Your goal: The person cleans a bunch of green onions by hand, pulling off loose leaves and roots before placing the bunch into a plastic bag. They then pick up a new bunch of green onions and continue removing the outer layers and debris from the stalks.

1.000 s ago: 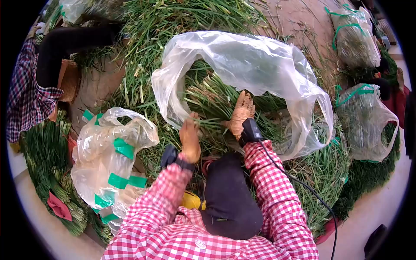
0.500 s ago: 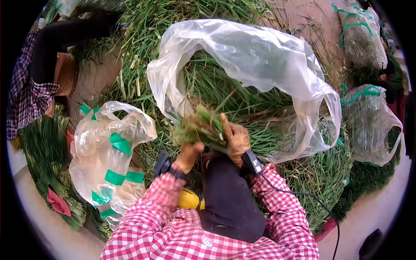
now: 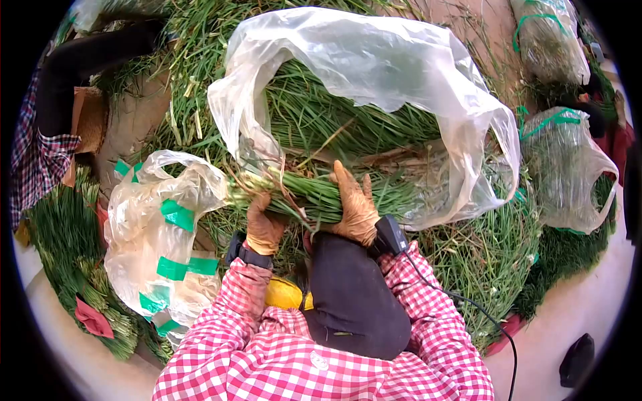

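In the head view, the bundle of green stalks [image 3: 314, 194] lies crosswise just before the person's dark knee [image 3: 354, 294], at the near edge of the heap of greens [image 3: 495, 254] and at the mouth of the large clear bag [image 3: 374, 60]. The left hand [image 3: 264, 227] is closed around the pale root end of the bundle, with the fingers curled under it. The right hand [image 3: 354, 208] lies on top, further along the stalks. Its fingers [image 3: 342, 177] are stretched and spread, so it presses more than it clasps; whether the thumb goes under I cannot tell. The leafy tips run to the right, past this hand, into the bag's opening.

Half a second ago the bundle stood tilted upward between both hands, above the knee. Now it is turned flat and lowered, and the right hand has opened over it. One second ago both hands were deeper in the bag's mouth, among the loose stalks.

To the left, the small clear bag with green tape [image 3: 147, 227] nearly touches the root end, so there is little room on that side. To the right, the wall of the large bag stands close. Two tied bags [image 3: 568, 174] stand well apart at the right edge of the heap. Another person's checked sleeve [image 3: 33, 160] is at the far left edge, apart from both hands.
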Demonstrator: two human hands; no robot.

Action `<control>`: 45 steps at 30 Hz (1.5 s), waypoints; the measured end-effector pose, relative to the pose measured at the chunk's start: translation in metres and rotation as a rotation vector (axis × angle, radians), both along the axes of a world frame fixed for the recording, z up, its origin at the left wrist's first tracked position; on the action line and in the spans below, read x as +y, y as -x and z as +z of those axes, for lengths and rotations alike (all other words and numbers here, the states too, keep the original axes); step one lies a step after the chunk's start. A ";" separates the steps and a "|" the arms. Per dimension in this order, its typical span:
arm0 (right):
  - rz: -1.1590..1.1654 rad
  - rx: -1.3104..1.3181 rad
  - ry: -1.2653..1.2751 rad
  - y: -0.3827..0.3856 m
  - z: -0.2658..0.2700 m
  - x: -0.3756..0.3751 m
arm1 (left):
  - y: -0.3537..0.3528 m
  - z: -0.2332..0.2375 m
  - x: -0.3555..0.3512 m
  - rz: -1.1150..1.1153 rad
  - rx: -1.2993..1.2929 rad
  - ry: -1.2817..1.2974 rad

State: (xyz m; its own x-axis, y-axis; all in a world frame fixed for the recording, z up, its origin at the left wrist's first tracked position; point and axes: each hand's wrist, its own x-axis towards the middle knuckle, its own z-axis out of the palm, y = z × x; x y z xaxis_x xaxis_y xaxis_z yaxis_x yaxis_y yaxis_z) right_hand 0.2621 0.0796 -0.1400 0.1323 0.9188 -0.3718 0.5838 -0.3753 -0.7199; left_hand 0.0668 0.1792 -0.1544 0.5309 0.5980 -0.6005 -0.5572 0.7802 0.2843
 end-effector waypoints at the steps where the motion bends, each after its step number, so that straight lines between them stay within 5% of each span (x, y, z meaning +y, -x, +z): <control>1: -0.021 0.053 0.032 -0.005 0.002 -0.004 | -0.009 0.014 0.010 0.035 -0.037 0.026; 5: -0.048 -0.124 -0.139 -0.023 0.033 -0.020 | -0.023 0.007 0.017 0.049 -0.038 -0.146; 6: -0.090 -0.153 -0.200 -0.029 0.050 -0.022 | -0.055 0.059 0.019 0.025 -0.063 -0.360; 9: -0.266 -0.106 -0.323 -0.046 0.131 -0.039 | -0.120 0.140 0.023 -0.048 -0.637 -0.119; 12: -0.429 -0.275 -0.351 -0.049 0.206 -0.084 | -0.146 0.214 -0.003 -0.197 -0.411 -0.282; 15: -0.434 -0.604 -0.094 -0.067 0.217 -0.174 | -0.157 0.204 -0.035 -0.514 -0.155 -0.109; 17: -0.537 -0.697 0.703 -0.087 0.207 -0.244 | -0.149 0.193 -0.071 -0.737 -0.037 0.050; 21: -0.815 -0.792 0.643 -0.058 0.294 -0.281 | -0.117 0.253 -0.152 -1.114 -0.299 -0.291; 23: -0.919 -0.824 0.362 -0.040 0.304 -0.306 | -0.116 0.261 -0.182 -1.423 -0.285 -0.336; 25: -1.033 -0.808 0.192 -0.001 0.321 -0.290 | -0.117 0.272 -0.211 -1.455 -0.159 -0.467; 28: -1.045 -0.850 0.039 0.047 0.325 -0.276 | -0.121 0.286 -0.241 -1.117 -0.418 -0.648; 31: -0.869 -0.952 -0.121 0.074 0.288 -0.272 | -0.123 0.282 -0.249 -1.073 -0.494 -0.482; 33: -0.458 -1.533 0.148 0.111 0.287 -0.274 | -0.117 0.272 -0.243 -1.096 -0.529 -0.381; 35: -0.473 -1.129 -0.295 0.129 0.292 -0.284 | -0.105 0.293 -0.240 -1.148 -0.420 -0.441; 36: -0.491 -0.993 -0.369 0.140 0.305 -0.290 | -0.099 0.302 -0.236 -1.189 -0.402 -0.483; 39: -0.652 0.068 -0.509 0.136 0.313 -0.331 | -0.097 0.308 -0.217 -1.239 -0.396 -0.682; 41: -0.916 0.453 -0.473 0.124 0.319 -0.340 | -0.093 0.315 -0.201 -1.345 -0.372 -0.783; 45: -0.750 1.251 -0.909 0.105 0.268 -0.339 | -0.071 0.327 -0.182 -1.612 -0.296 -0.963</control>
State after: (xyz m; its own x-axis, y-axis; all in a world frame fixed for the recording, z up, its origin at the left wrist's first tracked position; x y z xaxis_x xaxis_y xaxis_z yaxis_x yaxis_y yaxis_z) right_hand 0.1574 -0.2593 0.1281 0.6563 0.7544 -0.0106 -0.5537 0.4721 -0.6859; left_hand 0.1377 -0.0024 0.1727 0.8558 -0.4728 -0.2101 0.3323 0.1912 0.9236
